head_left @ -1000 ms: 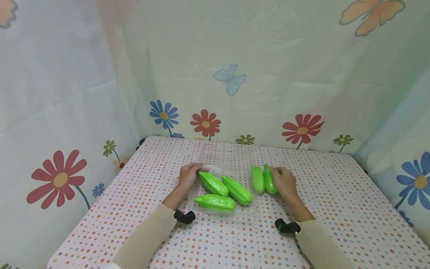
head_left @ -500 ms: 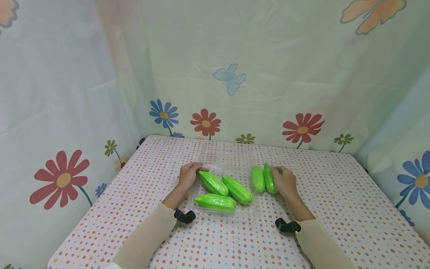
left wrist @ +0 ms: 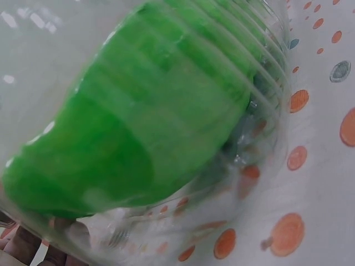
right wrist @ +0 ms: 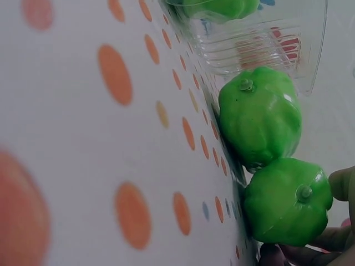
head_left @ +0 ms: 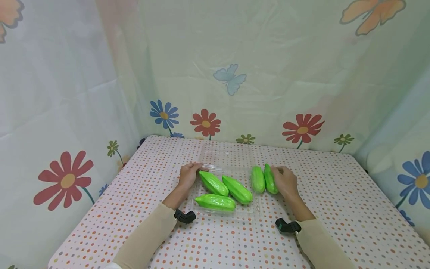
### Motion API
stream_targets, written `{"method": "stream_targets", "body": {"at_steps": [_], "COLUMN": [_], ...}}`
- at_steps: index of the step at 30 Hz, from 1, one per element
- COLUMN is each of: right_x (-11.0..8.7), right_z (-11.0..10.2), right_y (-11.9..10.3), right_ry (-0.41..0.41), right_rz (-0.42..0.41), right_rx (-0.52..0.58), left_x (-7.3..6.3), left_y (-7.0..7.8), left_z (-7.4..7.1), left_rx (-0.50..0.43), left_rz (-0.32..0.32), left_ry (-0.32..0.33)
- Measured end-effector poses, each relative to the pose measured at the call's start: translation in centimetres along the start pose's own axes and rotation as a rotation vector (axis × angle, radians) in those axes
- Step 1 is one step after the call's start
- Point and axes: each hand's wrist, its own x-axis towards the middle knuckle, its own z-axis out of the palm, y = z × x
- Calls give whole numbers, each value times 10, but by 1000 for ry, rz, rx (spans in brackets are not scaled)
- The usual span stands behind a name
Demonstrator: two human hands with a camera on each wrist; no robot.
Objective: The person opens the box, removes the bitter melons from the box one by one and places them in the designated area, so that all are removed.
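A clear plastic clamshell box (head_left: 250, 211) lies with its lid (head_left: 226, 151) folded back toward the wall. Inside it rest several glossy green ridged gourds, pointed at one end, one (head_left: 215, 202) lying crosswise in front. My left hand (head_left: 189, 175) pinches the box's left rim near the hinge; in the left wrist view its fingers (left wrist: 28, 244) show past the plastic wall. Right of the box two more gourds stand side by side, the nearer-to-box one (head_left: 258, 179) and the outer one (right wrist: 287, 202). My right hand (head_left: 284, 181) grips the outer gourd, fingers curled round its right side.
A dotted cloth (head_left: 231, 243) covers the table, which ends at a floral curtain (head_left: 262, 101) behind and at the sides. Each wrist bears a small black camera, one on the left (head_left: 184, 216) and one on the right (head_left: 287, 225).
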Motion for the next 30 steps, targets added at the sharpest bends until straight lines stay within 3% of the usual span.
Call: {"method": "stream_targets", "body": {"at_steps": [6,13,30], "right_x": [0,-1,-15], "right_z": [-1,-8,-7], "right_y": [0,-4,-44], "right_ry": [9,25,38], "right_rz": [15,-36,-171], "right_rx": [9,14,32], "left_x": [-1,-2,0], "left_y": [-1,3,0], "left_z": [-1,-2,0], "left_rx": [6,-4,4], "left_rz": [8,-1,1], "left_ry": [-9,-16,-6]}}
